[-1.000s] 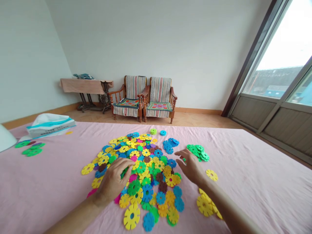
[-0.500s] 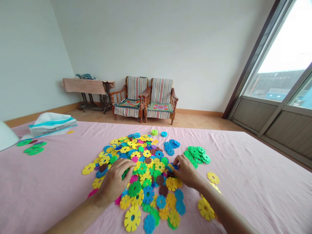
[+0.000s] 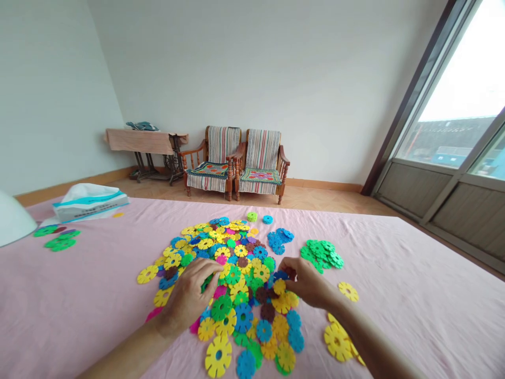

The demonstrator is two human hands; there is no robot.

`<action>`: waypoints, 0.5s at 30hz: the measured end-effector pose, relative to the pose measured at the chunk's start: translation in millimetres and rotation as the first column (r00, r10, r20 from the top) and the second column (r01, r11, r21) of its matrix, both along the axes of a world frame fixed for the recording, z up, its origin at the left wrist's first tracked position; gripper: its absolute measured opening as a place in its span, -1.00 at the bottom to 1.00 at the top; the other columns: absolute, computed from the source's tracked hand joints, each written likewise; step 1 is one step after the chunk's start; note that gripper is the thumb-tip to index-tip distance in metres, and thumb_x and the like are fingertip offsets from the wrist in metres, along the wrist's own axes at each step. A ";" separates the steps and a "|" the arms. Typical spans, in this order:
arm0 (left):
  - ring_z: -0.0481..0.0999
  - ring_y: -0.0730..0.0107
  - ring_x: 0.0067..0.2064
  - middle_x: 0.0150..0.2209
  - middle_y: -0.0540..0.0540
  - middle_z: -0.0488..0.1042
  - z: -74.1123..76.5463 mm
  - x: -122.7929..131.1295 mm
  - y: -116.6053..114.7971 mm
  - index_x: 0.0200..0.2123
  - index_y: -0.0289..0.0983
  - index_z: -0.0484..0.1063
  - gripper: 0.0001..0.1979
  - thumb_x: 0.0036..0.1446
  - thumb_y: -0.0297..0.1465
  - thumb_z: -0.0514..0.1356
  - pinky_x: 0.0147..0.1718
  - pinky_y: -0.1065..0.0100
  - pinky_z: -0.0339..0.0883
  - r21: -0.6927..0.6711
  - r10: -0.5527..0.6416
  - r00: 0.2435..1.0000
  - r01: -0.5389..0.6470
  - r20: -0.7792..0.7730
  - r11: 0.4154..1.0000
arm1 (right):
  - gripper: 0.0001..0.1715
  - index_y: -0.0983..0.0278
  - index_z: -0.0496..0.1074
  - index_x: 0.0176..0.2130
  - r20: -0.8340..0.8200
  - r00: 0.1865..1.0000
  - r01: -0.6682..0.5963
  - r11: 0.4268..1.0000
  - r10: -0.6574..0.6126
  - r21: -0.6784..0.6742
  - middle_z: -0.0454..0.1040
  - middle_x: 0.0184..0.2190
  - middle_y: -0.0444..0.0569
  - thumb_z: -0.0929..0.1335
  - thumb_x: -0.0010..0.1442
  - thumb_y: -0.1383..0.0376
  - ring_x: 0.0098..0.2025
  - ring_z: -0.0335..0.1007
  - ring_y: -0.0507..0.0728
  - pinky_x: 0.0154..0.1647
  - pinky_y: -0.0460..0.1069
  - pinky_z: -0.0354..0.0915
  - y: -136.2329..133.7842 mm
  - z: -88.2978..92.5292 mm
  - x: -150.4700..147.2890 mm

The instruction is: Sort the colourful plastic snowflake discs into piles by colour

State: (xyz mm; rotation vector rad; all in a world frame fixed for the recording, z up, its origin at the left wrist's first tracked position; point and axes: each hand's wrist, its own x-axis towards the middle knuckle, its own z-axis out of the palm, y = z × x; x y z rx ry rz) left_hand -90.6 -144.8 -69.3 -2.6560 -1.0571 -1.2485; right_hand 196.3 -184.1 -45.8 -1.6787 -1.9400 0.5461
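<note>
left hand [image 3: 188, 300]: palm down, knuckles up, curled | right hand [image 3: 308, 283]: palm down, curled, wrist bent

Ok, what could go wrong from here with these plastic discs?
The right hand works close to the green discs, so a slip could push them into the mixed pile. The left hand rests on the pile and might shove discs apart. Overlapping discs may drag neighbours when lifted.
</note>
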 end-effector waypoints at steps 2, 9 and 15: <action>0.51 0.32 -0.21 -0.29 -0.08 0.53 0.9 0.1 -0.4 -0.26 -0.23 0.45 -0.85 0.21 -0.48 0.08 -0.19 0.30 0.40 -0.005 -0.003 1.000 0.003 -0.002 1.000 | -0.85 0.25 0.43 -0.41 0.000 1.000 0.027 0.999 -0.027 0.025 0.37 -0.57 -0.21 0.35 -0.07 0.45 -0.50 0.26 0.00 -0.47 -0.11 0.10 6.0 3.8 0.6; 0.51 0.33 -0.23 -0.31 -0.07 0.52 1.1 -0.3 -1.1 -0.27 -0.23 0.44 -0.85 0.19 -0.50 0.09 -0.21 0.30 0.39 -0.009 -0.001 1.000 0.001 0.013 1.000 | -0.80 0.31 0.47 -0.30 0.010 0.955 0.295 0.950 -0.297 0.098 0.47 -0.53 -0.08 0.30 0.03 0.42 -0.47 0.36 0.06 -0.47 -0.09 0.16 57.9 -3.2 25.5; 0.49 0.31 -0.22 -0.31 -0.07 0.51 -1.9 -1.2 0.2 -0.26 -0.24 0.43 -0.86 0.21 -0.49 0.08 -0.21 0.29 0.37 -0.048 0.005 1.000 -0.005 0.002 0.999 | -0.68 0.36 0.44 -0.14 0.003 0.907 0.414 0.893 -0.421 0.177 0.52 -0.27 0.10 0.26 0.10 0.42 -0.31 0.43 0.13 -0.34 -0.04 0.24 78.0 -11.3 28.1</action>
